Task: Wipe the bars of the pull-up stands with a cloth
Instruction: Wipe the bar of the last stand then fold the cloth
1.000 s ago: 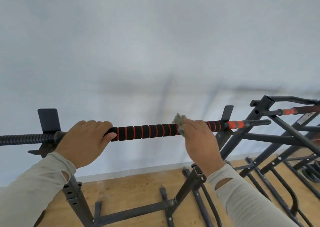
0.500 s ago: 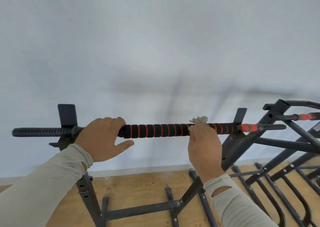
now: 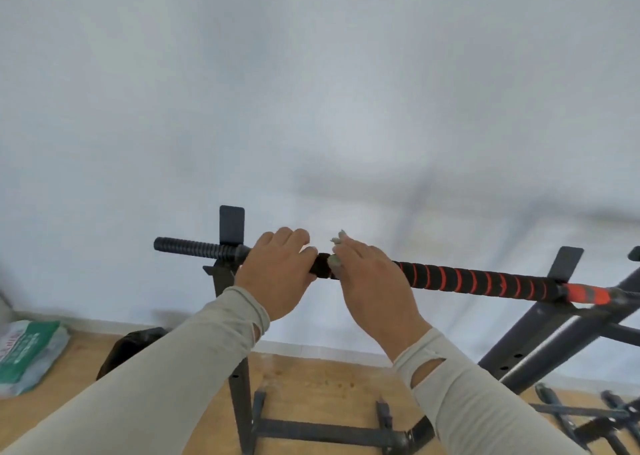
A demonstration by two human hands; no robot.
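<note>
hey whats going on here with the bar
A person is wiping the foam-padded bar of a pull-up stand. The left hand grips the bar near its left bracket, and the right hand presses a small grey cloth onto the bar right beside it. The striped padding to the right lies bare. More stands wait at right.

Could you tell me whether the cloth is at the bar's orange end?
No, the right hand presses the cloth near the left hand.

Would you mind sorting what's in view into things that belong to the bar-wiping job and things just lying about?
In the job: bar, cloth, left hand, right hand.
Lying about: green-printed bag, black bag.
</note>
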